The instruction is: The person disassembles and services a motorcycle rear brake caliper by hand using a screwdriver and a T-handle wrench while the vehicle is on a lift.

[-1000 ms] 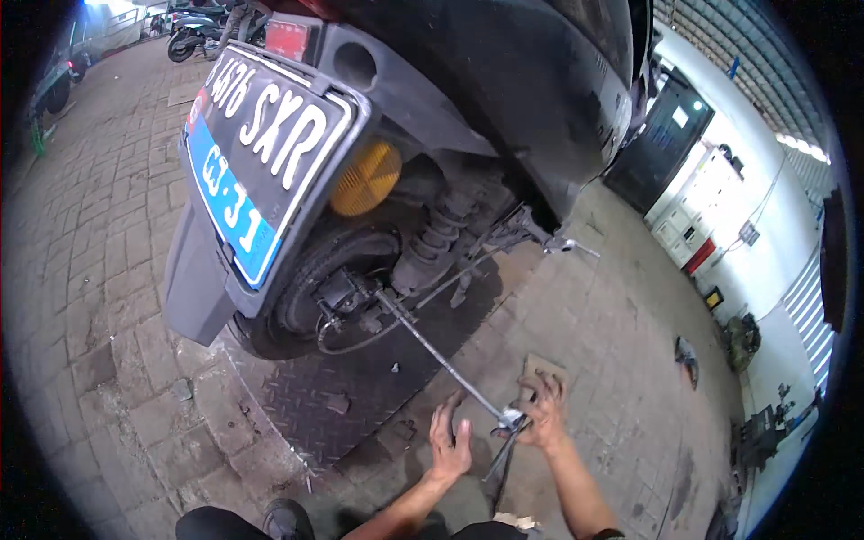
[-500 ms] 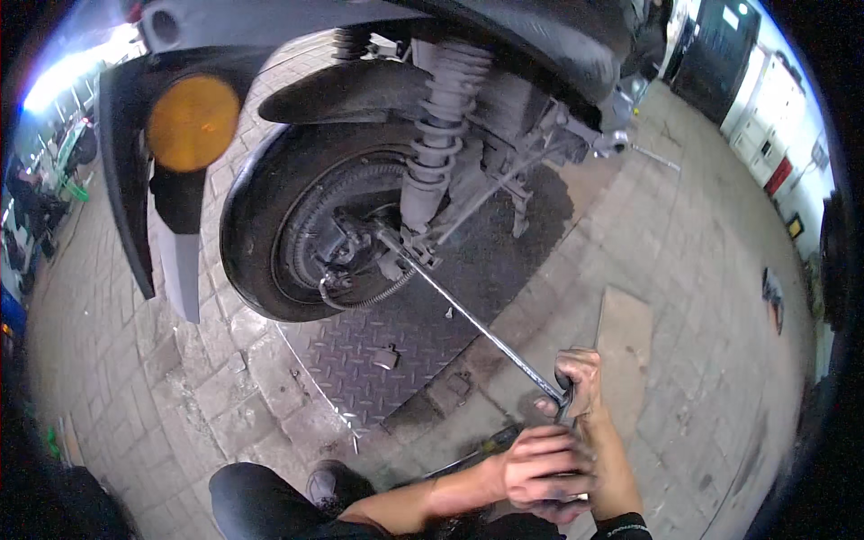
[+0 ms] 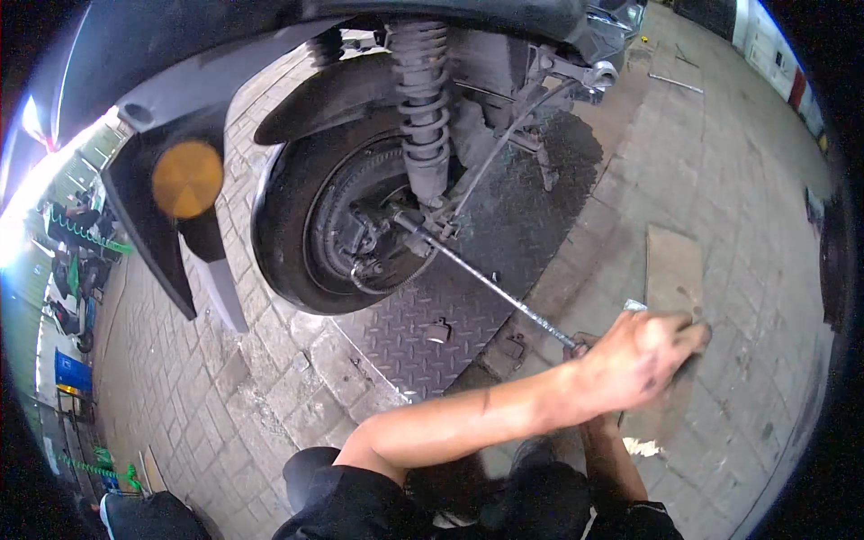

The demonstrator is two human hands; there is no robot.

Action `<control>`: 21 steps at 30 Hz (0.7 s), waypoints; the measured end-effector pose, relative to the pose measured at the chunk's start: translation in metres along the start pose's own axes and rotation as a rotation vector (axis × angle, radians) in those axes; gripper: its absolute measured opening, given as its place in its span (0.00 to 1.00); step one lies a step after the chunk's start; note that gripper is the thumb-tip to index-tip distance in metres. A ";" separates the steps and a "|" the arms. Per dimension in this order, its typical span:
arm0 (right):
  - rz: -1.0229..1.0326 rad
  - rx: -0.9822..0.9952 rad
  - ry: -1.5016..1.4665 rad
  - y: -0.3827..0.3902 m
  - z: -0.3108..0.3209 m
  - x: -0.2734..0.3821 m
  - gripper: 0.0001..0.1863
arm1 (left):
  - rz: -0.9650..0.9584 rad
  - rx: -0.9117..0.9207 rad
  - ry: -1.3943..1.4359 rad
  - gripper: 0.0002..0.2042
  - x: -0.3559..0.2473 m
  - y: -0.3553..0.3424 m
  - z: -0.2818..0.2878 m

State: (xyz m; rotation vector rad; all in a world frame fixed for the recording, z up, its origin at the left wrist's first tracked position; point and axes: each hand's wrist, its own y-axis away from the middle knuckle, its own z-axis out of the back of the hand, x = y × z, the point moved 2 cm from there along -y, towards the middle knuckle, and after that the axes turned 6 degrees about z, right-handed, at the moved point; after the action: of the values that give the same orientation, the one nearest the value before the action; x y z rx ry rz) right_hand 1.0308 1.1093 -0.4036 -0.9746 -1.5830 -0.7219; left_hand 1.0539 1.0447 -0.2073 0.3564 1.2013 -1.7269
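Observation:
A long-shafted wrench point(image 3: 499, 292) runs from the hub of a black-tyred wheel point(image 3: 292, 252) down to my hands at the right. My left hand point(image 3: 652, 355) is closed in a fist at the handle end, with a bit of bright metal showing beside its knuckles. Behind my left forearm, my right hand point(image 3: 581, 346) is wrapped round the near end of the shaft; most of it is hidden. Above the hub stands a coil-spring shock absorber point(image 3: 423, 117). A corrugated hose or cable point(image 3: 400, 281) loops below the hub.
A dark chequered metal plate point(image 3: 396, 346) lies under the wheel, with a small metal part point(image 3: 438, 331) on it. Flat cardboard point(image 3: 673, 261) lies on the paving at right. A body panel with an orange reflector point(image 3: 187, 179) hangs at left. A metal rod point(image 3: 677, 83) lies farther off.
My left hand has swung up and to the right, from below my right hand to above it. The left forearm now crosses in front of the right hand. The view has shifted.

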 end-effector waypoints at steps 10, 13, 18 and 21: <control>-0.190 -0.143 -0.321 0.004 0.013 0.026 0.18 | 0.008 -0.171 -0.173 0.16 -0.001 -0.007 -0.006; -0.140 0.015 -0.297 -0.009 0.010 0.045 0.20 | -0.064 -0.434 -0.156 0.20 -0.007 -0.004 0.007; -0.191 0.028 -0.295 0.001 -0.005 0.055 0.19 | 0.025 -0.147 -0.168 0.24 -0.004 0.000 -0.009; -0.197 0.172 -0.244 0.034 -0.003 0.063 0.14 | 0.041 -0.121 -0.093 0.24 0.005 0.001 -0.014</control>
State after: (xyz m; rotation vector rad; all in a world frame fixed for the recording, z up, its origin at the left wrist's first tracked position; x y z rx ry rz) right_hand 1.0574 1.1369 -0.3428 -0.8108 -1.9407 -0.6051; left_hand 1.0483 1.0534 -0.2178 0.2242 1.2165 -1.6093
